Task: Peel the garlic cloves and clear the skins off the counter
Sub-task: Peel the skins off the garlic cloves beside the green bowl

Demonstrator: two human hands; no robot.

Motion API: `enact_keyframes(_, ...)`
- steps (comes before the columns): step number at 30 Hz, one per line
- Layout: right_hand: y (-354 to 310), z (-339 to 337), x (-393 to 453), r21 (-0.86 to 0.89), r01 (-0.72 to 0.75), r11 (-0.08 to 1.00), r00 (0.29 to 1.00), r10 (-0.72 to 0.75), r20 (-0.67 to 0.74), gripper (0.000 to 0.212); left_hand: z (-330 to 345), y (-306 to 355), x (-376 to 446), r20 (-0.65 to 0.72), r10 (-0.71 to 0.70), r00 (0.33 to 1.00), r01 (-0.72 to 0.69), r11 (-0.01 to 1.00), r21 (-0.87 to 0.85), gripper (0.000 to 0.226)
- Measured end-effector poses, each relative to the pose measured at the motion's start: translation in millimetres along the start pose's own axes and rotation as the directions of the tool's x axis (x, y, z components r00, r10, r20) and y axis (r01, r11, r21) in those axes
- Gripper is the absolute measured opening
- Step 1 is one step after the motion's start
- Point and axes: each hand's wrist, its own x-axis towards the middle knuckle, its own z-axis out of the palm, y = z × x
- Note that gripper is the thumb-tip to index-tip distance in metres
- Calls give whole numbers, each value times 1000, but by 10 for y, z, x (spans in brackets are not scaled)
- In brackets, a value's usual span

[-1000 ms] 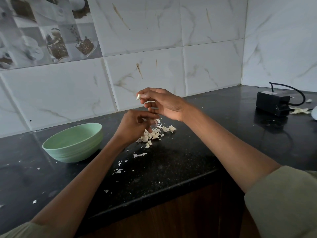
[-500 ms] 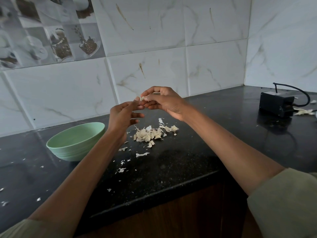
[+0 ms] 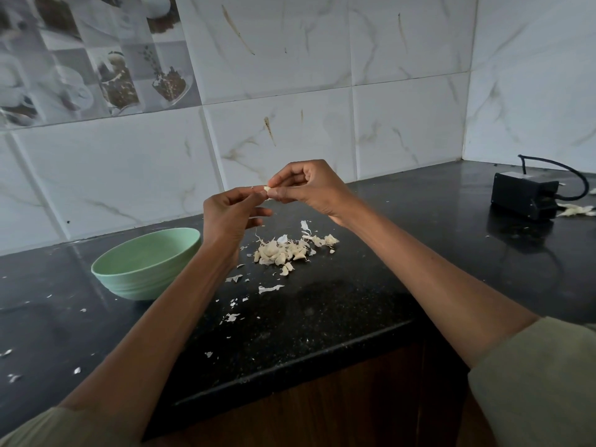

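A small pale garlic clove [image 3: 266,189] is held in the air above the black counter [image 3: 371,285], between both hands. My right hand [image 3: 309,187] pinches it with thumb and fingertips. My left hand [image 3: 230,214] meets it from the left, its thumb and forefinger pinching at the clove's end. Below them lies a heap of garlic cloves and skins [image 3: 287,250]. Loose skin flakes [image 3: 269,288] are scattered toward the counter's front edge.
A mint-green bowl [image 3: 145,266] stands left of the heap, its inside showing nothing. A black box with a cable [image 3: 524,195] sits at the back right, with more skins [image 3: 575,210] beside it. The tiled wall closes the back and right side.
My left hand rose from the heap to meet the clove in my right hand. Both hands now pinch it, a little lower and closer together.
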Motion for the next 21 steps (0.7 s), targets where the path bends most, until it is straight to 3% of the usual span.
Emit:
enact_keyframes(12,10,-2,15,-50,58,997,998,-59,-20,22,28,18,-34,-24,36,999,-35,999,32,15)
enact_keyframes(21,8,20,17,-138,108,985,993,-112,-28,24,22,-9,-1,-52,-19,999,19,1000,2,16)
